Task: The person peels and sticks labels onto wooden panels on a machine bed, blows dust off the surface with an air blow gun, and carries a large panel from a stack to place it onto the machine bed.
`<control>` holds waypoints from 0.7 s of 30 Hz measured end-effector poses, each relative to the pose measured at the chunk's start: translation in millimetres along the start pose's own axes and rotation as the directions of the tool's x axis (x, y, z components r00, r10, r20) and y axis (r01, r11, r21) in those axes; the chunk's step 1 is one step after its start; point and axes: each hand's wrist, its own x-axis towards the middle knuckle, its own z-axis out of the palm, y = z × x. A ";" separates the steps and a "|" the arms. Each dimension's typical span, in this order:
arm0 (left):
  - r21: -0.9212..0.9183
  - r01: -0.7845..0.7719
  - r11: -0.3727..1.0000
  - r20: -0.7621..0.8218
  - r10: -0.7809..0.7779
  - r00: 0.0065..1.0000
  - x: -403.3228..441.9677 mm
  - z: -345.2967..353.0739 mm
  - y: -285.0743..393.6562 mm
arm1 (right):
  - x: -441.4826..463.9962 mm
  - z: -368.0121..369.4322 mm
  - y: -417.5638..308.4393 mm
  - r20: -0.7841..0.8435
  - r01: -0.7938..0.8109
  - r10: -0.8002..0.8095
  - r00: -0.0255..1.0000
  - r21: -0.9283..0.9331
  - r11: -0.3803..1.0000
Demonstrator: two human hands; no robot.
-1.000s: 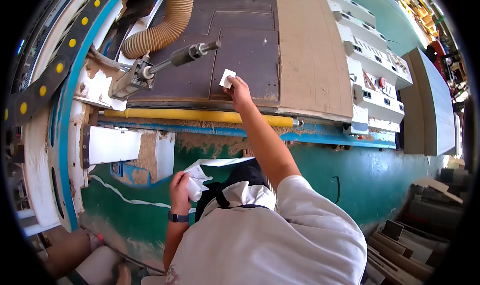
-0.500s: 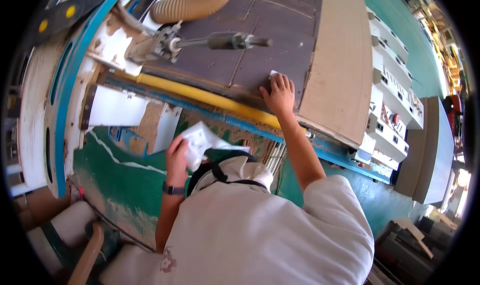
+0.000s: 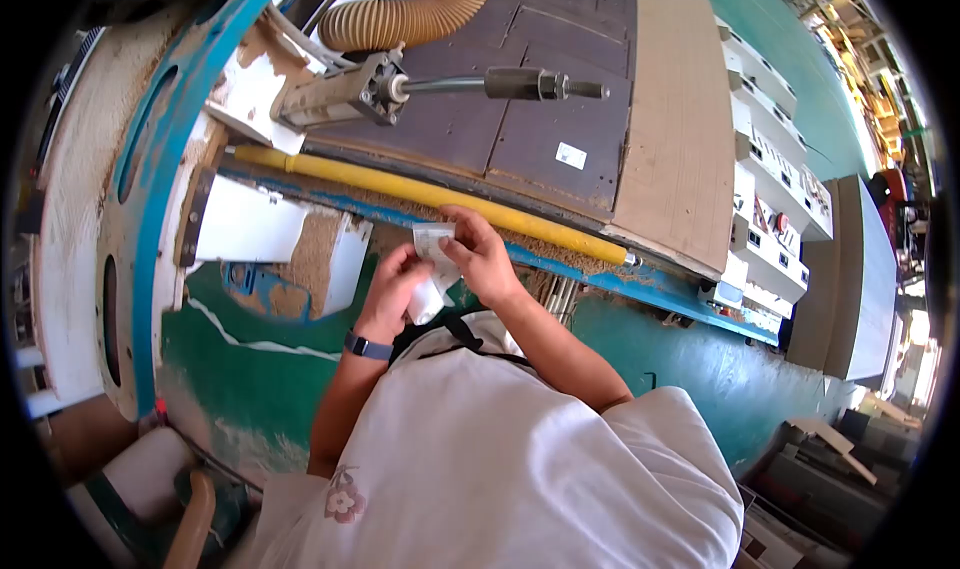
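Observation:
Close to my body, my left hand [image 3: 390, 291] is closed on a white roll of labels [image 3: 428, 297]. The fingers of my right hand [image 3: 480, 254] are pressed on the upper end of the same label strip, where printing shows. A white label [image 3: 571, 156] lies flat on the dark brown panel [image 3: 540, 119], beyond the yellow tube [image 3: 450, 207]. Both hands are on the near side of that tube.
A metal cylinder with a rod [image 3: 450, 85] juts over the panel from the left, below a ribbed hose [image 3: 410, 17]. A light brown board [image 3: 670, 129] adjoins the panel. White machine parts [image 3: 765, 159] stand at the right. Sawdust lies along the blue rail [image 3: 680, 304].
My right hand has left the panel and come back to the label roll beside my left hand. The label it carried now lies on the panel. The view has shifted.

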 end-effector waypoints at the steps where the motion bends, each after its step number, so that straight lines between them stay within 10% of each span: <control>1: 0.009 0.033 0.999 0.014 -0.033 0.999 -1.2 -6.9 -2.5 | 1.1 3.2 1.9 -0.013 0.013 -0.013 1.000 -0.004 1.000; 5: 0.151 -0.032 0.988 -0.126 0.051 0.991 -7.8 -33.3 -15.3 | -3.7 15.8 0.1 -0.070 0.168 -0.237 0.969 -0.519 0.838; 7: 0.256 -0.051 0.965 -0.125 0.086 0.989 -13.6 -52.0 -17.2 | -9.8 26.7 -9.0 0.196 0.436 -0.525 0.829 -0.813 0.386; 21: 0.321 -0.096 0.942 -0.074 0.126 0.989 -28.7 -106.9 -48.4 | 44.1 40.6 58.8 0.600 0.506 -0.052 0.798 -0.622 0.597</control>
